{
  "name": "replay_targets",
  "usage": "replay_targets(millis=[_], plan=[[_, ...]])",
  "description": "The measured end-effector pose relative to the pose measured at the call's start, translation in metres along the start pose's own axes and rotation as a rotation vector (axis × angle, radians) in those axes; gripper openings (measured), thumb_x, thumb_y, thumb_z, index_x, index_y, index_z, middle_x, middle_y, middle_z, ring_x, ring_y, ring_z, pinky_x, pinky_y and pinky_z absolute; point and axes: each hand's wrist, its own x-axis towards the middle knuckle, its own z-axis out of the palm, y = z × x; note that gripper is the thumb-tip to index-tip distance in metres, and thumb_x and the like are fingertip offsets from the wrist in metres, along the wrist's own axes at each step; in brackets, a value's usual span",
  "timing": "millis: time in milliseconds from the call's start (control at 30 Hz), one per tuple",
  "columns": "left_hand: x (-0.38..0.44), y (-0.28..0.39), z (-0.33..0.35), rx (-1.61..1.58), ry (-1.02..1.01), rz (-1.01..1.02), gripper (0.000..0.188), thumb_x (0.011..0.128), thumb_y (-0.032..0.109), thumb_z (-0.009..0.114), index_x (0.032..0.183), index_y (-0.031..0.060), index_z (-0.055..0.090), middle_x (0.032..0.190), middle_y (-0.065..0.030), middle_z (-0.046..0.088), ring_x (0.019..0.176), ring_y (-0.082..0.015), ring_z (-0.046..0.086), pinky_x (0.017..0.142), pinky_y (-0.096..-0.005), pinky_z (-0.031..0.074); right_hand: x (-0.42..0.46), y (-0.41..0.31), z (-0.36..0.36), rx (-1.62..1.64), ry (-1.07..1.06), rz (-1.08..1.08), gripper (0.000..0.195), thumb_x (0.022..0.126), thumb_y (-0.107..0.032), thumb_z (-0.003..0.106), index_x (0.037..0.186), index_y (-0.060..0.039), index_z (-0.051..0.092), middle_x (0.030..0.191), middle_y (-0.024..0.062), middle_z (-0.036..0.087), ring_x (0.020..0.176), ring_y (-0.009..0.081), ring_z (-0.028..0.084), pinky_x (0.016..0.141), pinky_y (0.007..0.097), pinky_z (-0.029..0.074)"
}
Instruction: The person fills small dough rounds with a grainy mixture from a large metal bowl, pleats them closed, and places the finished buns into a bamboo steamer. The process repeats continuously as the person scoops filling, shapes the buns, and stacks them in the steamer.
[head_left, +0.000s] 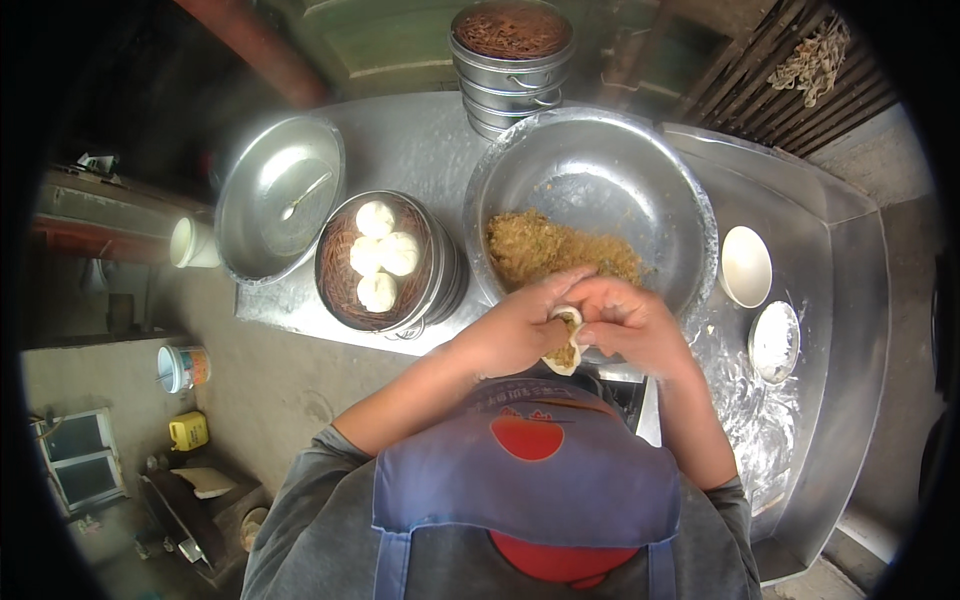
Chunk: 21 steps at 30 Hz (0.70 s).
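Between my two hands is a dough wrapper (568, 363) with brown filling (561, 352) showing in its open middle. My left hand (517, 330) cups it from the left, the thumb at the filling. From the right, the fingers of my right hand (630, 322) pinch the wrapper's edge. Both hands are over the near rim of a large metal basin (600, 150). A heap of chopped filling (555, 244) lies in the near left part of that basin. To the left, several white buns (377, 292) sit on the lined top tier of a round steamer (334, 300).
A shallow metal basin (255, 187) with a spoon (300, 199) stands far left. Stacked steamer tiers (510, 82) rise behind the large basin. At right are a white bowl (746, 266), a dish of flour (774, 341) and a floured metal worktop (757, 435). Buckets (184, 367) stand on the floor.
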Motion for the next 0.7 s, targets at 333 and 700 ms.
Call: replay_targets(millis=[333,700], plan=[[-0.015,0.000,0.017,-0.913,0.226,-0.169,0.042,0.095,0.006,0.050,0.136,-0.0017,0.043,0.127,-0.0121,0.055,0.110,-0.0196,0.058,0.093,-0.0319,0.047,-0.003,-0.007,0.009,0.032,0.164,-0.069,0.007,0.080,0.005,0.067,0.082,-0.0015,0.065,0.076,-0.0007,0.055,0.060,0.0034,0.049,0.053,0.0188,0.038],[-0.015,0.003,0.010,-0.732,0.217,-0.106,0.054,0.083,-0.005,0.055,0.135,-0.0008,0.041,0.120,-0.0149,0.057,0.103,-0.0182,0.058,0.086,-0.0288,0.047,0.000,-0.012,0.015,-0.314,0.240,-0.225,0.009,0.077,0.001,0.072,0.078,-0.0028,0.064,0.071,-0.0019,0.056,0.060,0.0043,0.051,0.054,0.0198,0.040]])
